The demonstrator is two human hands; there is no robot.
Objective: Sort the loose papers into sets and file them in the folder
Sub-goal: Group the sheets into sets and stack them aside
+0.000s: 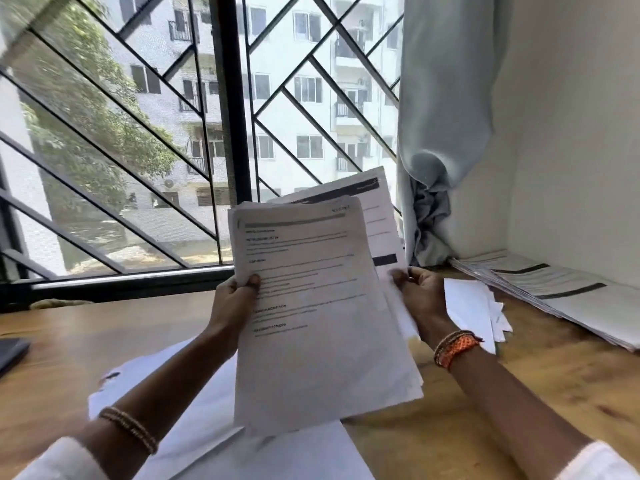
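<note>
Hands, two, both raised over the counter and sharing one sheaf of papers. Left hand: grips the sheaf's left edge, thumb curled onto the printed top sheet. Right hand: grips the sheaf's right edge, fingers curled behind, thumb in front. Sheaf: several printed sheets, exact count not readable, fanned so that a dark-banded sheet shows behind the top one.

Further paper lots, placed relative to the sheaf: one stack of printed sheets on the counter to its right, against the wall; one small lot of white sheets just right of the right hand; one spread of white sheets on the counter beneath the sheaf.

Wrist bands: one beaded, left; one orange thread, right. Curtain, one, above the stack.
</note>
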